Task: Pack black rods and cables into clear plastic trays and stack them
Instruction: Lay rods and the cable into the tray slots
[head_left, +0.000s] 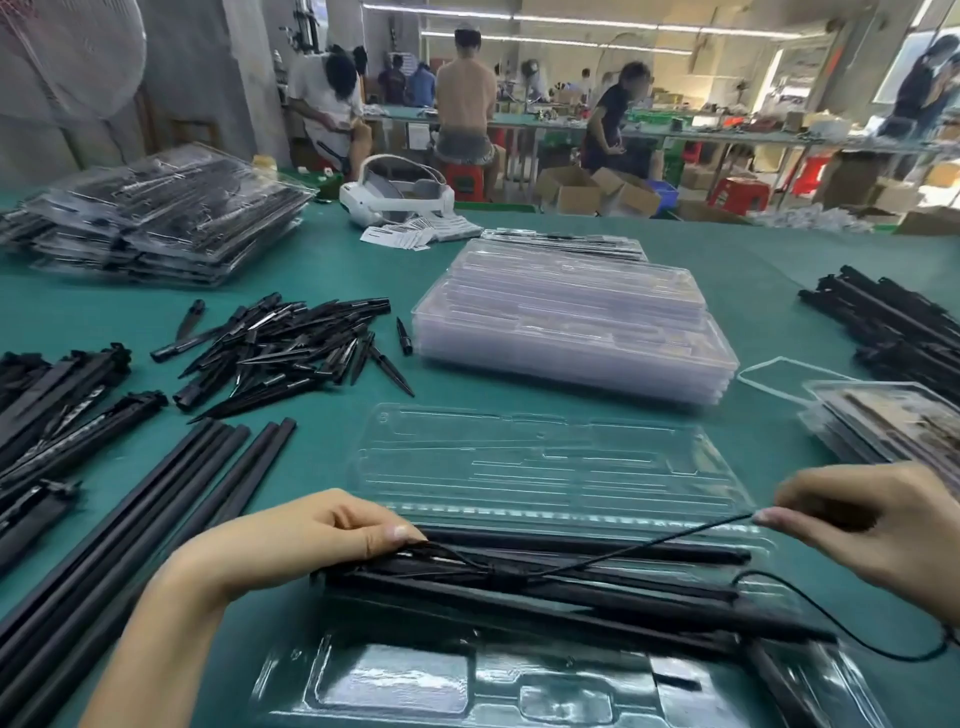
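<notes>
Cable (649, 545) work is the step in hand, as I judge it: a thin black lead runs taut from the bundle of black rods (545, 582) up to the right hand (872, 525), and it should be laid along the rods so it seats in the clear plastic tray (395, 675) rather than looping over its rim. Keeping the slack short and guiding the loose loop near the right wrist down into a channel would likely stop it snagging when the lid half (545, 462) folds over.

The left hand (322, 535) is curled, thumb and fingers clamping the rods' left end where the cable gathers, forearm reaching in from the lower left. The right hand pinches the cable end between thumb and fingertip, held above the tray's right side. Rods lie across the tray on the green tabletop (322, 265), with empty trays (571, 322) stacked beyond.
</notes>
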